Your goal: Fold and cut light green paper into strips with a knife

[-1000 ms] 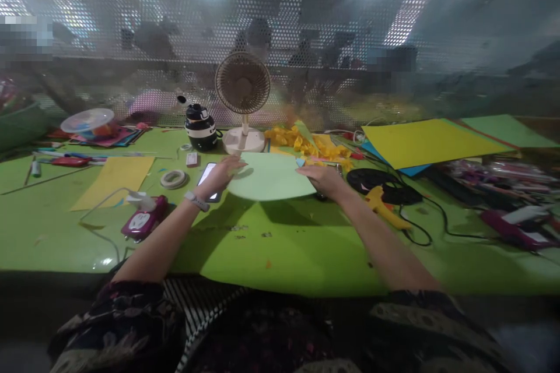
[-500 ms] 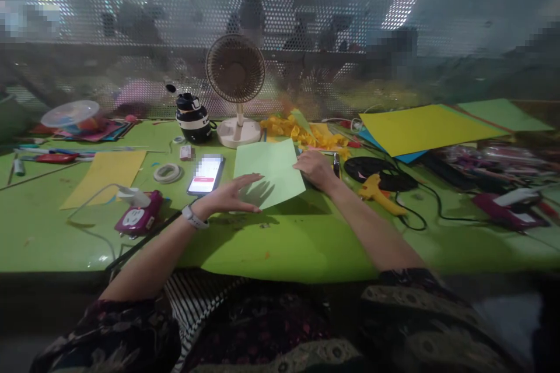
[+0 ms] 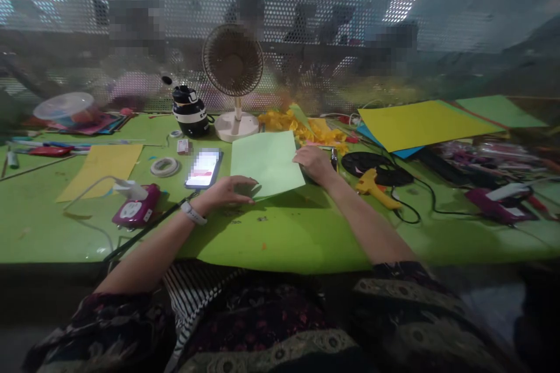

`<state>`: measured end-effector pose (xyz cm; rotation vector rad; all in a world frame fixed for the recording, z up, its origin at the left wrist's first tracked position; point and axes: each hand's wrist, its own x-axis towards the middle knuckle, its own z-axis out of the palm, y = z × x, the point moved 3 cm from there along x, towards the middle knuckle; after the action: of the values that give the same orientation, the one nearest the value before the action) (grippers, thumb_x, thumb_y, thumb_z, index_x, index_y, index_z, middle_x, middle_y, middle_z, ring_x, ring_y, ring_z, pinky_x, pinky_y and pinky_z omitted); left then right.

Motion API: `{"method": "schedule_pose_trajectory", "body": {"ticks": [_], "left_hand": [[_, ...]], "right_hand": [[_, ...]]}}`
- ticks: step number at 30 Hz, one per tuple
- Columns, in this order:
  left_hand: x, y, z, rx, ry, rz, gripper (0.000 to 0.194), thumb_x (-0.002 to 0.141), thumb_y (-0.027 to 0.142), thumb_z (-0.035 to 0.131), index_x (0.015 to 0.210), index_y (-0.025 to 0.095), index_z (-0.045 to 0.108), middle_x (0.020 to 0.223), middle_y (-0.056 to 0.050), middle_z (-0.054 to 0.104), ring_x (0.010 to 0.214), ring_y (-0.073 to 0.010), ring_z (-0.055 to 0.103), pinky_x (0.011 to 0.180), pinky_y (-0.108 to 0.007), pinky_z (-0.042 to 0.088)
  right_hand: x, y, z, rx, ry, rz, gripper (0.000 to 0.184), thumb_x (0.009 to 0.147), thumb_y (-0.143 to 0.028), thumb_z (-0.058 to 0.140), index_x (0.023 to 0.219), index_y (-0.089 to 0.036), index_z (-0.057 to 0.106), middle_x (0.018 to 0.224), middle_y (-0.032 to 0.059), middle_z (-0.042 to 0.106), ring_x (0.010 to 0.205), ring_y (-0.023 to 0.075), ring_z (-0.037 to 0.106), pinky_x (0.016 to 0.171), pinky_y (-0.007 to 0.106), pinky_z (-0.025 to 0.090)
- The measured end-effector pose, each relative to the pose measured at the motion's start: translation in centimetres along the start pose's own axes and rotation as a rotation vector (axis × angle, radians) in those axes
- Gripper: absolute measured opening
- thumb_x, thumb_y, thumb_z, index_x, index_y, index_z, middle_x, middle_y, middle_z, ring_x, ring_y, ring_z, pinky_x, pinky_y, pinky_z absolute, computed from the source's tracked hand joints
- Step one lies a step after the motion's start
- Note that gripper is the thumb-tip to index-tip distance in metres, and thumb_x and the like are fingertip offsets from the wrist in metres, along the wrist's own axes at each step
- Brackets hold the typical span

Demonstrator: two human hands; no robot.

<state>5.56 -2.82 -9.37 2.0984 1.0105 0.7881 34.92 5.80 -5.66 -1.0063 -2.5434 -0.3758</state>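
Observation:
A light green sheet of paper (image 3: pixel 266 160) lies in front of me, slightly raised at its lower right. My right hand (image 3: pixel 315 164) has its fingers closed on the sheet's right edge. At the lower left corner rests my left hand (image 3: pixel 223 192), thumb and fingers apart, with the fingertips over the paper. A white band circles my left wrist. To the left of the sheet is a lit phone (image 3: pixel 203 169). Just beyond my right hand, a small metal-and-black object (image 3: pixel 333 158) is partly hidden.
A fan (image 3: pixel 236 128) and a black bottle (image 3: pixel 190 113) stand behind the sheet, beside yellow paper pieces (image 3: pixel 284 123). At right are a yellow glue gun (image 3: pixel 376 189), a black disc (image 3: pixel 359 164) and yellow sheets (image 3: pixel 424 128). Left: a tape roll (image 3: pixel 165 166) and a purple power adapter (image 3: pixel 137 208).
My left hand's fingers have drawn back from the middle of the sheet to its lower left corner and come closer together. My right hand keeps its hold. The whole view has shifted slightly.

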Motion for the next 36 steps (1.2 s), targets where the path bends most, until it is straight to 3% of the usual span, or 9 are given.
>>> {"method": "schedule_pose_trajectory", "body": {"ticks": [9, 13, 15, 17, 20, 24, 28, 31, 36], "left_hand": [[0.0, -1.1, -0.2, -0.045, 0.009, -0.04, 0.058, 0.067, 0.038, 0.096, 0.121, 0.025, 0.079, 0.118, -0.014, 0.081, 0.102, -0.0307, 0.078, 0.087, -0.05, 0.066], [0.1, -0.1, -0.3, -0.032, 0.07, 0.034, 0.028, 0.08, 0.043, 0.087, 0.102, 0.026, 0.083, 0.105, -0.011, 0.083, 0.092, -0.0266, 0.079, 0.083, -0.045, 0.067], [0.2, 0.4, -0.8, -0.04, 0.214, 0.091, 0.021, 0.087, 0.045, 0.079, 0.09, 0.024, 0.083, 0.094, -0.01, 0.082, 0.081, -0.0231, 0.078, 0.076, -0.04, 0.066], [0.1, 0.7, -1.5, -0.083, 0.472, 0.125, 0.026, 0.089, 0.047, 0.079, 0.086, 0.022, 0.08, 0.084, -0.007, 0.08, 0.072, -0.0196, 0.075, 0.067, -0.033, 0.064], [-0.3, 0.7, -2.6, -0.174, 0.834, 0.111, 0.032, 0.086, 0.051, 0.082, 0.087, 0.02, 0.075, 0.077, -0.003, 0.074, 0.067, -0.0147, 0.068, 0.06, -0.025, 0.056], [-0.4, 0.7, -3.3, -0.191, 1.002, 0.062, 0.031, 0.085, 0.048, 0.083, 0.084, 0.02, 0.07, 0.074, 0.0, 0.069, 0.064, -0.0117, 0.062, 0.058, -0.021, 0.05], [-0.4, 0.6, -4.2, -0.193, 1.089, 0.111, 0.027, 0.086, 0.044, 0.082, 0.087, 0.021, 0.069, 0.077, -0.001, 0.072, 0.071, -0.0135, 0.068, 0.066, -0.023, 0.057], [-0.7, 0.8, -4.8, -0.161, 1.143, 0.197, 0.022, 0.087, 0.041, 0.081, 0.095, 0.022, 0.073, 0.086, -0.001, 0.076, 0.079, -0.0146, 0.073, 0.079, -0.027, 0.061], [-1.8, 2.0, -5.3, 0.012, 1.184, 0.27, 0.014, 0.087, 0.034, 0.08, 0.097, 0.024, 0.078, 0.09, 0.0, 0.078, 0.08, -0.0152, 0.074, 0.083, -0.029, 0.063]], "right_hand": [[-0.2, 0.4, 1.0, 0.064, -0.021, 0.051, 0.035, 0.097, -0.011, 0.05, 0.094, -0.022, 0.083, 0.095, 0.0111, 0.08, 0.096, 0.0273, 0.067, 0.09, 0.044, 0.051], [-0.5, 0.2, 0.6, 0.086, -0.042, 0.037, 0.037, 0.094, -0.012, 0.055, 0.122, -0.021, 0.078, 0.118, 0.013, 0.079, 0.114, 0.0311, 0.068, 0.103, 0.05, 0.051], [-0.7, 0.1, 0.2, 0.095, -0.037, 0.038, 0.055, 0.091, -0.014, 0.061, 0.146, -0.019, 0.064, 0.14, 0.0143, 0.071, 0.13, 0.0336, 0.063, 0.113, 0.055, 0.047], [-0.9, -0.1, -0.2, 0.094, -0.034, 0.078, 0.078, 0.088, -0.016, 0.066, 0.163, -0.018, 0.044, 0.157, 0.0157, 0.057, 0.141, 0.0359, 0.056, 0.121, 0.058, 0.042], [-1.0, -0.6, -0.5, 0.069, -0.031, 0.148, 0.095, 0.087, -0.016, 0.069, 0.171, -0.016, 0.025, 0.169, 0.0187, 0.042, 0.15, 0.0392, 0.047, 0.124, 0.061, 0.038], [-0.8, -2.0, -0.3, 0.022, -0.008, 0.096, 0.073, 0.091, -0.005, 0.059, 0.161, -0.022, 0.049, 0.171, 0.0144, 0.038, 0.155, 0.0363, 0.041, 0.124, 0.061, 0.037], [-0.2, -2.7, 0.1, 0.069, -0.039, -0.051, 0.038, 0.1, -0.007, 0.055, 0.117, -0.029, 0.081, 0.156, 0.0071, 0.061, 0.147, 0.0289, 0.053, 0.123, 0.058, 0.04], [1.0, -1.8, -0.7, 0.12, -0.037, -0.088, 0.033, 0.103, -0.012, 0.056, 0.107, -0.03, 0.083, 0.138, 0.0053, 0.074, 0.14, 0.0265, 0.061, 0.122, 0.059, 0.041], [3.7, 1.4, -3.7, 0.192, 0.104, -0.064, 0.032, 0.108, -0.022, 0.052, 0.115, -0.032, 0.081, 0.13, 0.0038, 0.078, 0.135, 0.026, 0.064, 0.122, 0.059, 0.043]]}}
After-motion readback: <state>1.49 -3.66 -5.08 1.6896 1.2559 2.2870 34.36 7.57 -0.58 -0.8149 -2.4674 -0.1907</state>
